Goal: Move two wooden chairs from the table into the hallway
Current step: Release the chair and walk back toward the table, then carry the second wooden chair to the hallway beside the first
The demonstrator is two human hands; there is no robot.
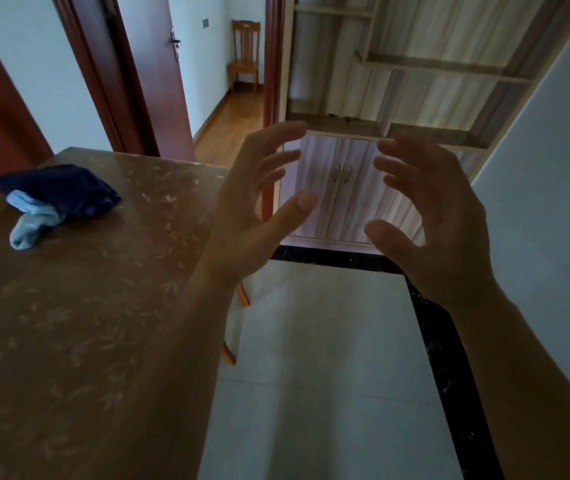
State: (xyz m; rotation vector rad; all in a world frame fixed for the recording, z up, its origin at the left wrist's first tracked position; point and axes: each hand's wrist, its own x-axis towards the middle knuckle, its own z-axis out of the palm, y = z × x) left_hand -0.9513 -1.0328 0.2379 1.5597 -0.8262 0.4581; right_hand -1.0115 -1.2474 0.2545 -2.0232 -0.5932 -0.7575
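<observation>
Both hands raised in mid-air, palms facing each other, fingers spread and curled, holding nothing: left hand (249, 209) over the right edge of the worktop (86, 306), right hand (428, 216) apart from it over the floor. The worktop is a brown surface with a faint pale leaf pattern and a matte, scuffed look. On its far left part lies a crumpled dark blue cloth (65, 188) touching a light blue cloth (30, 225). Two curved orange wooden legs (243, 296) show below the worktop's right edge; what they belong to cannot be told. The wooden chair (244, 53) stands upright at the far end of the hallway, against the pale wall, on warm plank flooring; it has a slatted back and a flat seat in orange-brown wood. A pale striped cabinet (342, 188) with two doors and open shelves stands ahead. The near floor is pale glossy tile with a black border.
</observation>
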